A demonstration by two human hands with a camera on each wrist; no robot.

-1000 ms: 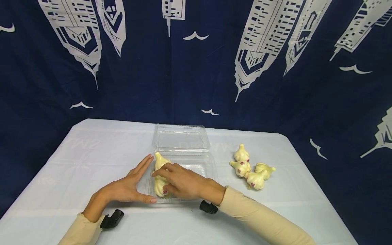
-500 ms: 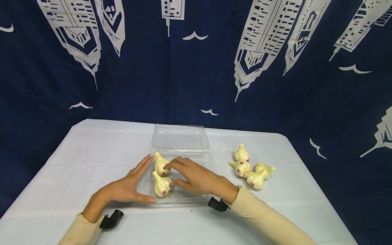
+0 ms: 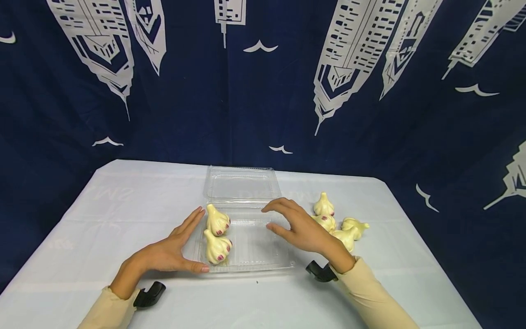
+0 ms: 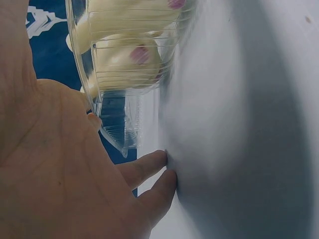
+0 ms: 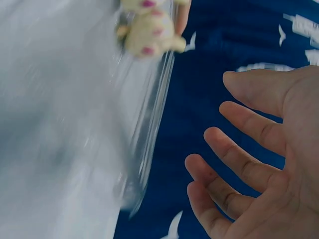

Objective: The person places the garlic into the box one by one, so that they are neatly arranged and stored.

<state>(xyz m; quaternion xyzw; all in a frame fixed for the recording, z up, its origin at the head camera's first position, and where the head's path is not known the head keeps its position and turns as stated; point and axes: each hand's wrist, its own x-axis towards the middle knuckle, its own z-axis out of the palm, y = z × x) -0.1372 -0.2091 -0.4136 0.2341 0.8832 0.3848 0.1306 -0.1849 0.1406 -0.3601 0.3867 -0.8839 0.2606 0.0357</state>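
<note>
A clear plastic clamshell container (image 3: 259,244) lies with its lid folded back on the table. Two garlic bulbs (image 3: 218,246) sit one behind the other along its left side. Against the container's left edge rests my left hand (image 3: 174,251), fingers straight and thumb at the front left corner; the left wrist view shows garlic through the ribbed wall (image 4: 127,64). My right hand (image 3: 302,226) hovers over the container's right side, fingers loosely bent and apart. Nothing lies between those fingers (image 5: 244,159) in the right wrist view. Several more garlic bulbs (image 3: 323,204) lie to the right, partly hidden behind that hand.
The container's lid (image 3: 242,183) lies flat toward the back of the table. A white cloth (image 3: 123,219) covers the table, and a dark blue curtain (image 3: 185,114) with white building prints hangs behind it. Black wrist cameras (image 3: 149,294) stick out below both wrists.
My right hand has let go of the front garlic bulb and moved right, away from the two bulbs in the container. The left hand has stayed in place.
</note>
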